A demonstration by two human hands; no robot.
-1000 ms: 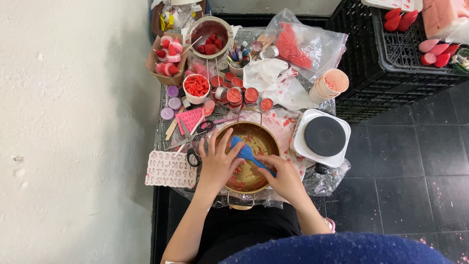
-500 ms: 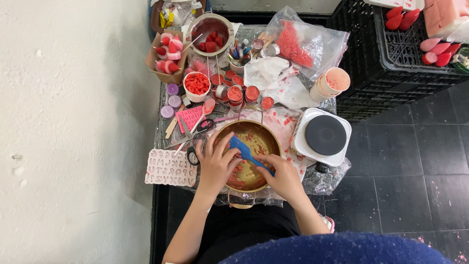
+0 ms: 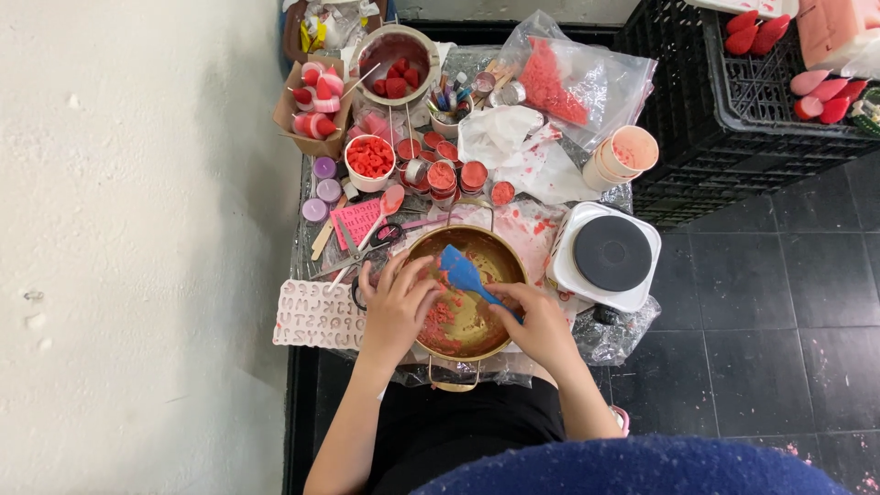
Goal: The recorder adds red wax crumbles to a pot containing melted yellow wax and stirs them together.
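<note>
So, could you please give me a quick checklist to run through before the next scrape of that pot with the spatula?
1. Left hand steadying the gold pot at its rim: ok.
2. Right hand gripping the blue spatula: ok.
3. Spatula blade inside the pot: ok.
4. Red wax bits inside the pot: ok.
5. Hotplate apart from the pot: ok.
6. Hotplate switched off: cannot tell.

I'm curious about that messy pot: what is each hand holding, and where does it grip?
The right hand holds a blue spatula by its handle end. The left hand grips the near-left rim of the metal pot.
</note>
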